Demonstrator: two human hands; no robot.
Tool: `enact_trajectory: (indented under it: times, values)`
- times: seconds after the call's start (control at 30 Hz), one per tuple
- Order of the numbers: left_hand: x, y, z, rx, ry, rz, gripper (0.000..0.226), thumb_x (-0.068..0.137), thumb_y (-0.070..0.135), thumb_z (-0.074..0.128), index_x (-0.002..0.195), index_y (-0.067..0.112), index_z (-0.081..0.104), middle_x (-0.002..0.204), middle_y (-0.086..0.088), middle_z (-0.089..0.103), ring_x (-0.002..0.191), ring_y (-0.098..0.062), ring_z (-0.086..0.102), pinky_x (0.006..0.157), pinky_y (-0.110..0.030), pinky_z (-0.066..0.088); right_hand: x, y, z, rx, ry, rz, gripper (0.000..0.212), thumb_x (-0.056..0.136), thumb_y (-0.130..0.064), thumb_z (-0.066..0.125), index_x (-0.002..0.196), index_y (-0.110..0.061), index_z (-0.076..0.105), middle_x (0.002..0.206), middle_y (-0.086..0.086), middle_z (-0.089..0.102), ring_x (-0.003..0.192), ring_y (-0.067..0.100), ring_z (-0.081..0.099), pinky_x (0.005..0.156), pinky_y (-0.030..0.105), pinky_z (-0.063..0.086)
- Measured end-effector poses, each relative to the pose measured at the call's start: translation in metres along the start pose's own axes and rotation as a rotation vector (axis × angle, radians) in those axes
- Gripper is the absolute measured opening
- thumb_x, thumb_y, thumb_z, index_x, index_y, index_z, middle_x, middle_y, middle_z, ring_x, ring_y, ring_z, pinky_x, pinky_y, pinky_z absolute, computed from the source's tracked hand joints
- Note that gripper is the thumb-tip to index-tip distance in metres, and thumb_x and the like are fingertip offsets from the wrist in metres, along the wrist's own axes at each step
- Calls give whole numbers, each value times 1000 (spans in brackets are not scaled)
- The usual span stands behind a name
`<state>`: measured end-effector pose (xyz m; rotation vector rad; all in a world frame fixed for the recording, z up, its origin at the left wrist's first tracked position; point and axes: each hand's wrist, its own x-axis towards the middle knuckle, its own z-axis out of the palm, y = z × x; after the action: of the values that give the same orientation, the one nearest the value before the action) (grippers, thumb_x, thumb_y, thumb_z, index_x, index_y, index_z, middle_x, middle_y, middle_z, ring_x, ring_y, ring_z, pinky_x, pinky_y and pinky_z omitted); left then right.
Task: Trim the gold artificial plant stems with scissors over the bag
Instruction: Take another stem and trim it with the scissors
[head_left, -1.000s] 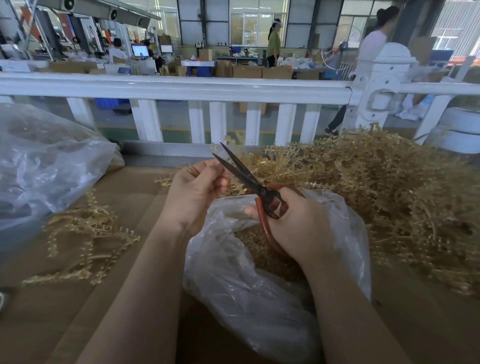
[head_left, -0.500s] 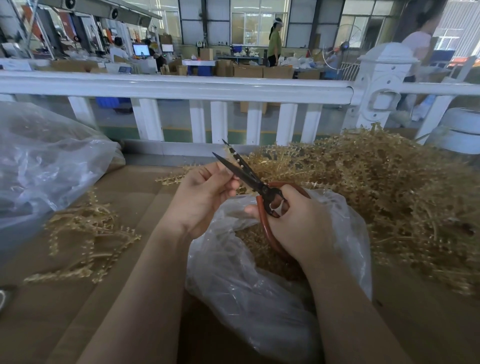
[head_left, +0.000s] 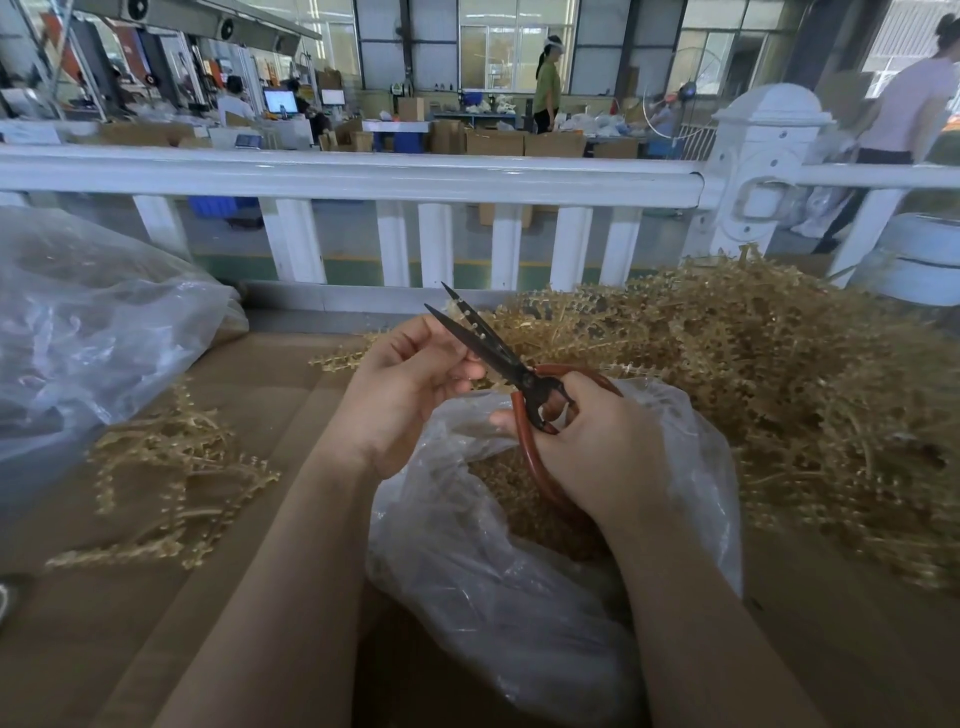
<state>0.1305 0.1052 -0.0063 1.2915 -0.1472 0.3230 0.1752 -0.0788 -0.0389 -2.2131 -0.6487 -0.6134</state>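
Fingers grip scissors over bag

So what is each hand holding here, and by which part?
Right hand grips the scissors by their red loop handles. Left hand pinches something beside the blades, probably a gold stem; hidden by fingers.

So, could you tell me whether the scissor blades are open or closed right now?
Open: the scissors' two dark blade tips stand apart, with a stem between them.

Both forearms are bare to the hands, no sleeves or gloves.
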Motion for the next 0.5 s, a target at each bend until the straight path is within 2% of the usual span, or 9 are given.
enact_trajectory:
  times: [0.13, 0.3, 0.5]
  values:
    - [0, 1, -3, -4, 15, 9, 4, 89, 12, 62, 90, 9, 65, 81, -6, 71, 75, -15, 68, 74, -24, 53, 0, 1, 1, -3, -3, -9, 61, 68, -85, 52, 70, -24, 60, 61, -15, 55, 60, 0, 53, 54, 22, 47]
    - [-2, -1, -5, 62, 9, 32, 10, 91, 18, 65, 84, 18, 72, 81, -3, 71, 75, -12, 67, 74, -22, 53, 1, 4, 2, -24, -33, -8, 63, 72, -81, 57, 70, -18, 62, 63, -8, 60, 61, 8, 57, 59, 33, 53]
    - [-1, -2, -5, 112, 23, 55, 8, 86, 17, 63, 87, 14, 70, 79, -3, 72, 73, -12, 67, 73, -22, 53, 0, 2, 1, -26, -37, -11, 55, 74, -80, 59, 79, -26, 65, 68, -15, 61, 67, 2, 57, 61, 25, 52]
